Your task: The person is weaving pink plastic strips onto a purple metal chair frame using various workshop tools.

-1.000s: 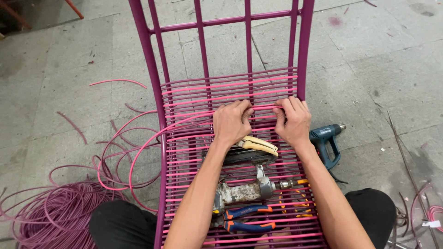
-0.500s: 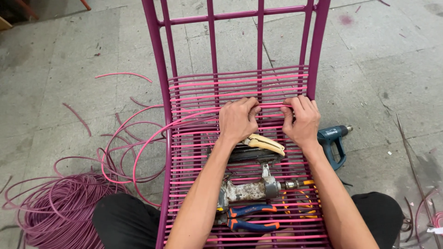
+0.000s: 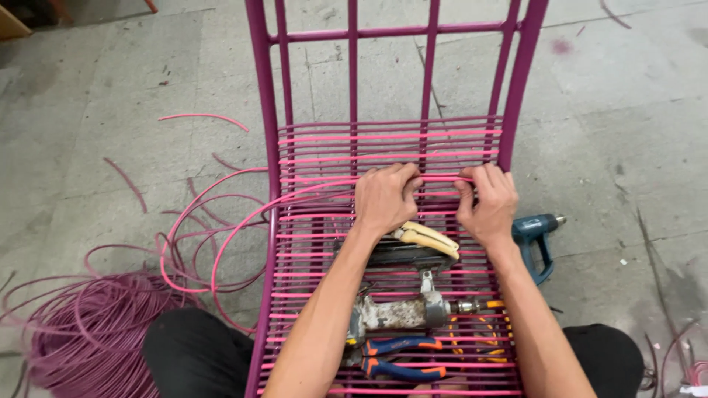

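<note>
Head view, looking down on magenta chair frame (image 3: pixel 265 169) laid across the lap, seat partly woven with pink cord strands.

Left hand (image 3: pixel 385 197): closed, fingers curled over the pink cord (image 3: pixel 221 243) where it crosses the seat near the centre bar. Right hand (image 3: pixel 487 203): closed likewise on the same strand, just beside the right rail. Both gripping, knuckles up, hands near each other along one row.

Cord: runs from the hands leftward, loops out past the left rail over the floor, back toward a large coil (image 3: pixel 88 332) at lower left. Judged light, springy, moderately stiff, holding its curve rather than going limp; smooth skin, likely slippery under tension. Best taken close to the frame with full finger wrap, as here.

Resting on the woven strands below the hands: yellow-handled tool (image 3: pixel 428 239), grey pneumatic tool (image 3: pixel 398 313), blue-and-orange pliers (image 3: pixel 402 357). Blue heat gun (image 3: pixel 537 234) on the concrete floor (image 3: pixel 627 133), right of the frame. Cord offcuts scattered left. Fingertip contact under the strand not visible.
</note>
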